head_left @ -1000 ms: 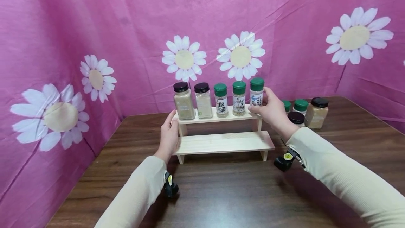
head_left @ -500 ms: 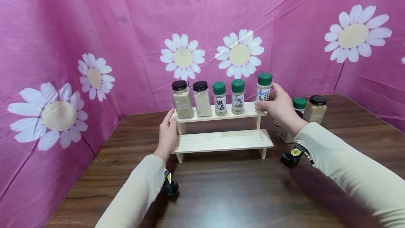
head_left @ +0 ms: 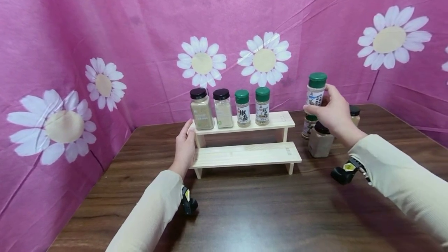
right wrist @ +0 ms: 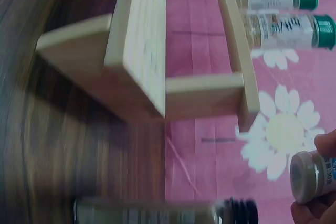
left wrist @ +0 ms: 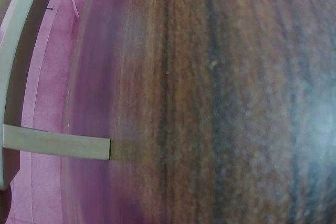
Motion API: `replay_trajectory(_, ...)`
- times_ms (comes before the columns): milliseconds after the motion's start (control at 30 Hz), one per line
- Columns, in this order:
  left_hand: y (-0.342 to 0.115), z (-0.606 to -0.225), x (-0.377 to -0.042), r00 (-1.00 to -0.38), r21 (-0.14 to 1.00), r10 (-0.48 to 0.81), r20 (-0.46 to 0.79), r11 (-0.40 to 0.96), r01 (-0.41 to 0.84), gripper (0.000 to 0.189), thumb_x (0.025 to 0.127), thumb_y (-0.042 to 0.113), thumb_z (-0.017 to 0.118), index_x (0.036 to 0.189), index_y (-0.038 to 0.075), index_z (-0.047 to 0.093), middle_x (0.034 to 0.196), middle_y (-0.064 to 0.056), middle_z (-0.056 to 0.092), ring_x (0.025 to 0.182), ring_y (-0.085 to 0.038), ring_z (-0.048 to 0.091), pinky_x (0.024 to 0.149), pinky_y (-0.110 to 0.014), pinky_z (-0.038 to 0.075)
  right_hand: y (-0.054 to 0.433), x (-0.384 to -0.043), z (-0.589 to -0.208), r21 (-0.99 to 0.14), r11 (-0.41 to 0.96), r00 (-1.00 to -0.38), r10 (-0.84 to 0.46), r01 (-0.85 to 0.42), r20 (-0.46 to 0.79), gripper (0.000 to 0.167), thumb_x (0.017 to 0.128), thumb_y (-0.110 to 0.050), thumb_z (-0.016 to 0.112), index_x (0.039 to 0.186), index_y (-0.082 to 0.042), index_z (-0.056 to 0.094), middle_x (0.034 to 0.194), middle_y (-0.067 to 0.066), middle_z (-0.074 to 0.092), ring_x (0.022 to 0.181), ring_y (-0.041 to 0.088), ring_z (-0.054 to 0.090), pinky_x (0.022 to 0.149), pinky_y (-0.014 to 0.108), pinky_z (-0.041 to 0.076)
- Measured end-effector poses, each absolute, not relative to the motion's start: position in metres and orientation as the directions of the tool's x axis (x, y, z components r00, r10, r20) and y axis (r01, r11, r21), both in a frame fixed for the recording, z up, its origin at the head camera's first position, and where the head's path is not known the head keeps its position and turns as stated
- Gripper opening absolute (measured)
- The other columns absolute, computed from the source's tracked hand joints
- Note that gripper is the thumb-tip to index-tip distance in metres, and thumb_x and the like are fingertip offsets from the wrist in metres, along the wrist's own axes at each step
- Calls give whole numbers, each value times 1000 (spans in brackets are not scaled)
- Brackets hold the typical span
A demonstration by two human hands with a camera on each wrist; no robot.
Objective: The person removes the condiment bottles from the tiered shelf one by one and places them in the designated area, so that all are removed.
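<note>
We have the right grip [head_left: 334, 114] pinching a green-capped shaker [head_left: 315, 95] between thumb and fingers, held in the air to the right of the wooden rack [head_left: 241, 155]. Its long axis stands nearly vertical, cap up with a slight lean, and the right wrist view shows its base hanging free. We judge the key relation to be this: the shaker sits on the leftward side of the right grip, while the right end of the upper shelf [head_left: 280, 119] lies lower and to its left, across a gap. Under it, a second green-capped shaker [head_left: 308, 127] and a black-lidded jar [head_left: 321, 143] stand on the table [head_left: 252, 213]. Our left grip [head_left: 184, 145], much the farther from the shaker, rests at the rack's left end, fingers fairly straight; whether its thumb bears on the wood, we cannot tell.
</note>
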State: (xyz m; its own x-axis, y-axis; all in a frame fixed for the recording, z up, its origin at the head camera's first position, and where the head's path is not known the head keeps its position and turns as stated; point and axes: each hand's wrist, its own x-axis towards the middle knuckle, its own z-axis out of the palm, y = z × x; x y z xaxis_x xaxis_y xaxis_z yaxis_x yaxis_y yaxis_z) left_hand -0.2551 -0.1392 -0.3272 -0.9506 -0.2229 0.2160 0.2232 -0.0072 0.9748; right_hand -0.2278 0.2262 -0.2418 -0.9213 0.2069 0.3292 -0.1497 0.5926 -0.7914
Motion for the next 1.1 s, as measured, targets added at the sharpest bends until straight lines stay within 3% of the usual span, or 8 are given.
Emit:
replay_trajectory(100, -140, -326, -255, -953, 975, -217, 213, -9, 220, 44, 97, 9, 36, 141, 10, 39, 140, -13, 44, 123, -22, 44, 104, -35, 40, 236, -226, -244, -775, 613, -903, 231, -154, 363, 67, 82, -22, 67, 138, -8, 32, 121, 21, 53, 98, 19, 52, 80, 34, 48)
replay_trajectory(167, -140, -326, -255, -952, 976, -221, 211, -13, 219, 44, 97, 9, 36, 141, 10, 40, 139, -13, 44, 123, -22, 45, 104, -35, 40, 241, -225, -247, -763, 627, -889, 243, -161, 387, 65, 82, -23, 68, 136, -9, 34, 118, 18, 54, 89, 7, 51, 72, 21, 45)
replay_trajectory(267, -141, -326, -255, -950, 974, -224, 216, -14, 225, 44, 97, 8, 36, 141, 10, 39, 139, -14, 44, 123, -22, 44, 104, -35, 39, 249, -225, -252, -751, 633, -866, 254, -186, 430, 64, 81, -24, 69, 134, -8, 36, 112, 14, 55, 79, -6, 46, 66, 11, 40)
replay_trajectory(433, -141, -328, -255, -953, 974, -216, 213, -28, 225, 44, 97, 8, 37, 141, 10, 40, 140, -13, 44, 125, -20, 43, 105, -33, 38, 261, -221, -262, -740, 637, -815, 299, -216, 496, 60, 79, -23, 70, 131, -11, 40, 96, -8, 53, 76, -10, 45, 66, 7, 37)
replay_trajectory(600, -138, -328, -257, -951, 970, -215, 223, -50, 239, 43, 97, 8, 37, 140, 8, 40, 141, -13, 43, 126, -21, 42, 106, -33, 37, 276, -220, -272, -774, 588, -780, 361, -235, 511, 52, 79, -17, 69, 123, -27, 44, 87, -27, 46, 78, -9, 47, 65, 3, 38)
replay_trajectory(767, -138, -329, -259, -948, 967, -229, 223, -73, 245, 42, 97, 9, 39, 140, 8, 41, 141, -12, 43, 126, -20, 41, 106, -33, 37, 288, -224, -284, -803, 559, -786, 394, -206, 476, 50, 79, -15, 68, 119, -31, 43, 87, -29, 45, 79, -8, 45, 66, 3, 37)
replay_trajectory(1000, -141, -330, -259, -944, 966, -239, 226, -72, 249, 42, 97, 10, 39, 139, 9, 42, 140, -11, 44, 125, -19, 43, 105, -31, 38, 298, -229, -315, -858, 498, -812, 446, -124, 377, 43, 77, -12, 68, 95, -39, 38, 80, -28, 44, 75, -8, 42, 64, 5, 35)
replay_trajectory(1100, -140, -329, -259, -946, 966, -233, 226, -70, 248, 42, 98, 10, 39, 139, 10, 42, 141, -11, 43, 125, -19, 42, 105, -31, 38, 304, -229, -324, -853, 515, -829, 442, -79, 344, 41, 76, -12, 67, 93, -36, 39, 77, -29, 43, 72, -9, 41, 62, 6, 35)
